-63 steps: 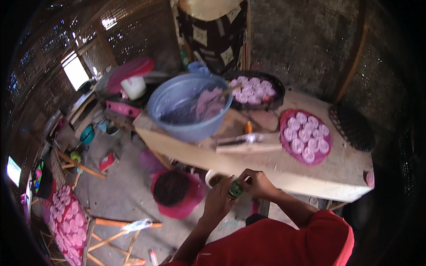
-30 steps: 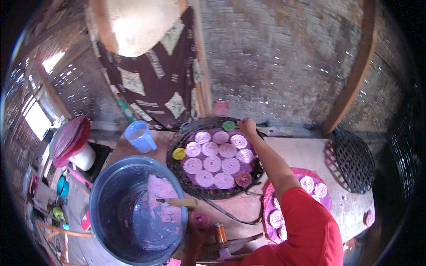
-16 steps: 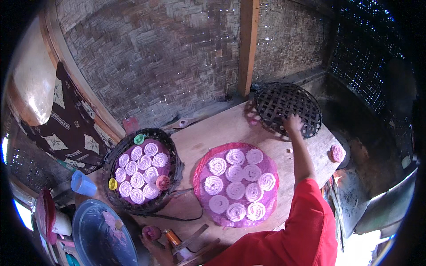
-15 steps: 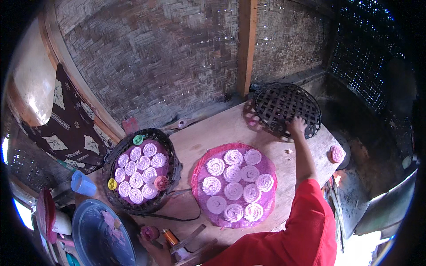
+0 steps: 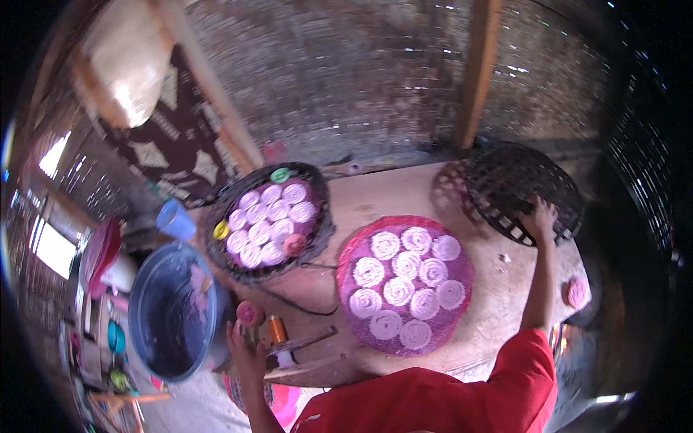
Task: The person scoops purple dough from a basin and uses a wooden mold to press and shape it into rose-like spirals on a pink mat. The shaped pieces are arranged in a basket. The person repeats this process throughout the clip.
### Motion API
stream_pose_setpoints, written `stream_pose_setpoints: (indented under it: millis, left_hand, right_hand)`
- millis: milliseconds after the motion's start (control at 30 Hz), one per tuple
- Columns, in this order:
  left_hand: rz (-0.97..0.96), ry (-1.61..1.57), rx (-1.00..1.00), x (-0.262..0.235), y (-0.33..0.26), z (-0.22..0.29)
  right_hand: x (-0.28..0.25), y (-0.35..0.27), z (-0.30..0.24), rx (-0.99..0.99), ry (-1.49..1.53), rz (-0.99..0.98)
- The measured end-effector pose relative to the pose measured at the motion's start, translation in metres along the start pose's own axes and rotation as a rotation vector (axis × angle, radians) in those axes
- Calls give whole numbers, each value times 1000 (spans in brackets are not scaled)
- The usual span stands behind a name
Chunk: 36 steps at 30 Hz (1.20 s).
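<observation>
Table (image 5: 382, 193) backed by a woven wall (image 5: 361, 79), with a dark basket (image 5: 523, 180) touched by the right hand (image 5: 541, 219).

Pink swirls (image 5: 399, 291) are spread over a red-rimmed net (image 5: 447, 328); to the net's left a dark tray (image 5: 325, 216) of swirls is set, with a blue basin (image 5: 160, 325) farther left. The basket is placed right of the net, farther back. The right arm is stretched forward, right of the net, the hand laid at the basket's near rim; whether its fingers are clamped cannot be told. The left hand (image 5: 247, 353) is held left of the net, just beside a pink mould (image 5: 249, 312), fingers spread apart.
</observation>
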State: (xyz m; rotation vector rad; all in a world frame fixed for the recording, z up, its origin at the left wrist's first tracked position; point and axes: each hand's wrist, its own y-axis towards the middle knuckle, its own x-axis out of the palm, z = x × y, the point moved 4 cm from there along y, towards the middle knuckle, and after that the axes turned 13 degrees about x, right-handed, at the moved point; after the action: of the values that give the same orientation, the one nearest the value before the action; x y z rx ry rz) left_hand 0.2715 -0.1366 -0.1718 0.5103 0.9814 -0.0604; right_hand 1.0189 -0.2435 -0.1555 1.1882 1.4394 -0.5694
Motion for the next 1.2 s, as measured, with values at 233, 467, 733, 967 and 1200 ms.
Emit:
stream_pose_setpoints:
  millis: [233,467,733,967,1200]
  left_hand:
    - [55,23,-34,-10,-30,-12]
    - [127,-25,-70,-20,-58,-16]
    - [141,-10,-116,-48,-104,-33]
    - [171,-55,-95,-43,-115,-43]
    - [125,-44,-47,-45,-107,-60]
  right_hand:
    - [-43,-70,-158,-427,370,10]
    - [6,-204,-401,-702,628,-243]
    - [54,-321,-528,-830,317,-443]
    - [69,-342,-551,-856,304,-414]
    - [95,-347,-548,-837,297,-424]
